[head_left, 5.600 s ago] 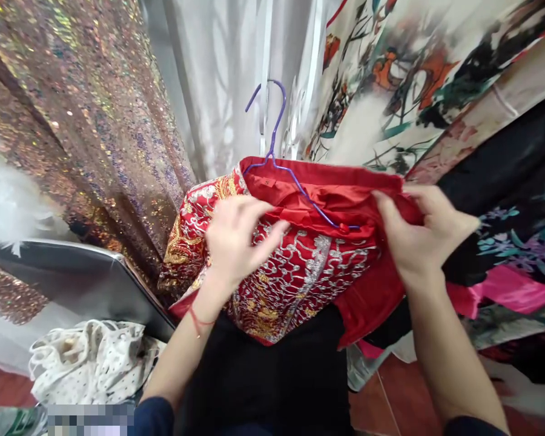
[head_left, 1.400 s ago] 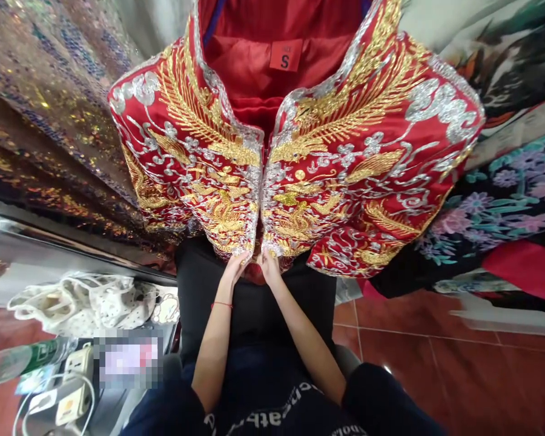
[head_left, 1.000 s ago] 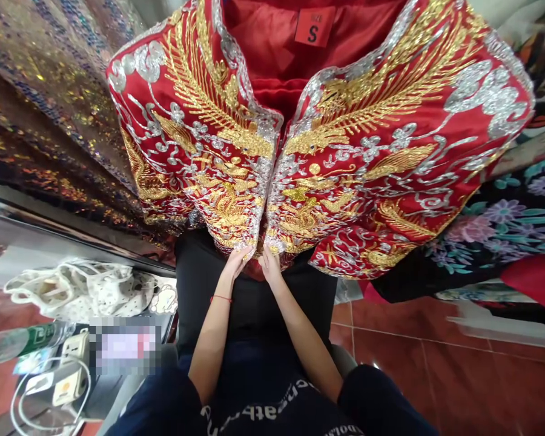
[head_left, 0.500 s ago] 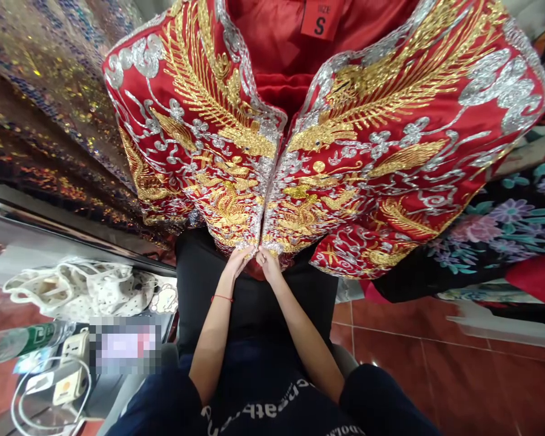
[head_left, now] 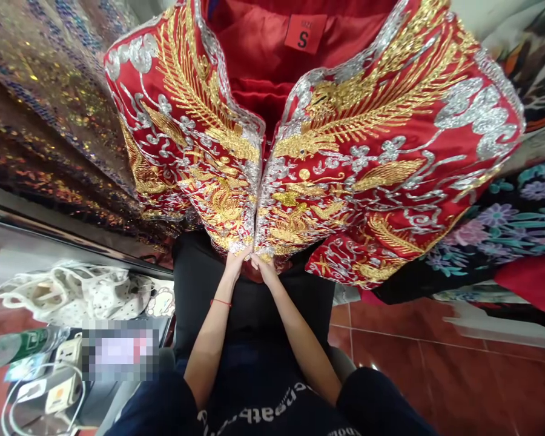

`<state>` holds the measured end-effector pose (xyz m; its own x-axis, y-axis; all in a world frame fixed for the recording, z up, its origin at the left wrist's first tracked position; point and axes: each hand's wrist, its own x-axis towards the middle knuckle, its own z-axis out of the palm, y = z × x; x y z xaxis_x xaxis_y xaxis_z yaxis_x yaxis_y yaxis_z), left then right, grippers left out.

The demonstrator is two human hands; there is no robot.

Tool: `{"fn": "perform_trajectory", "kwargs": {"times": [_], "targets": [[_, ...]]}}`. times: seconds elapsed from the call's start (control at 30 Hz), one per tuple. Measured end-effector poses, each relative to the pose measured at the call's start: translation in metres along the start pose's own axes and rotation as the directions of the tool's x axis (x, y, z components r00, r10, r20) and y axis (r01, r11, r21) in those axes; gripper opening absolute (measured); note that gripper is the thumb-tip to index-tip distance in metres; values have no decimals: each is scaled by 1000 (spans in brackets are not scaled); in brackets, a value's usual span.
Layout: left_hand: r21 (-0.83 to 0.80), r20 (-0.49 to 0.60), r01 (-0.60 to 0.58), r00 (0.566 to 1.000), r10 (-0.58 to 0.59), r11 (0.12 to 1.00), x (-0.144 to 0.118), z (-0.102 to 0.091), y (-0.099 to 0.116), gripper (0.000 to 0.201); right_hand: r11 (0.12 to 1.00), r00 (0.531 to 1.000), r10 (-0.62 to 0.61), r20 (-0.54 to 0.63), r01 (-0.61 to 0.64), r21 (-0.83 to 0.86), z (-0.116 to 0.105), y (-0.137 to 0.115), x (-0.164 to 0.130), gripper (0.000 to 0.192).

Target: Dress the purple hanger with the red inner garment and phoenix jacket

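Note:
A red satin jacket [head_left: 345, 157] with gold and silver embroidery fills the upper middle of the head view, its collar open over a red lining. Inside the neck is a red size label [head_left: 305, 34] marked S. My left hand [head_left: 236, 261] grips the lower end of one front edge, fingers closed on the embroidered cloth. Close beside it, my right hand [head_left: 264, 265] pinches the bottom of the other front edge. The two edges run almost together down the middle. My fingertips are partly hidden by the cloth, and any fastener between them is too small to make out.
Sequined fabric [head_left: 49, 121] hangs at left, and floral black cloth [head_left: 499, 224] at right. Lower left are a spotted white cloth bag [head_left: 82, 293], a plastic bottle [head_left: 22, 346], a power strip [head_left: 66, 375] with a white cable, and a blurred-out screen [head_left: 120, 351]. Red floor tiles [head_left: 390, 345] show at right.
The jacket's collar and right side have shifted left in view. My hands have moved slightly left and down, still holding the two front edges at the hem.

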<state>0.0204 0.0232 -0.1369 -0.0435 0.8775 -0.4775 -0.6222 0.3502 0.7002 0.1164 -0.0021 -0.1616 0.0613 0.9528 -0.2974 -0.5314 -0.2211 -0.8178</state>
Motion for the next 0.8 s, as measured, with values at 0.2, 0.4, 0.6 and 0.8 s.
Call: {"fn": "perform_trajectory", "kwargs": {"times": [0.2,0.4,0.6,0.8], "targets": [[22,-14,2,1000,-2,1000,2,-2,-4,60,999,1000,-15,-18,15,-29,-2,-2,-2,39],[17,24,25,999,-26,1000,3,-6,-6,56,1000,999,-30,-42,30,3,2,-11,-3,38],[4,87,23,996,-23,1000,4,-9,-6,57,999,995,-38,-89,41,24,0,-15,2,38],[16,127,60,990,-61,998,4,-14,-8,50,999,995,-16,-101,21,44,-2,-12,4,36]]}}
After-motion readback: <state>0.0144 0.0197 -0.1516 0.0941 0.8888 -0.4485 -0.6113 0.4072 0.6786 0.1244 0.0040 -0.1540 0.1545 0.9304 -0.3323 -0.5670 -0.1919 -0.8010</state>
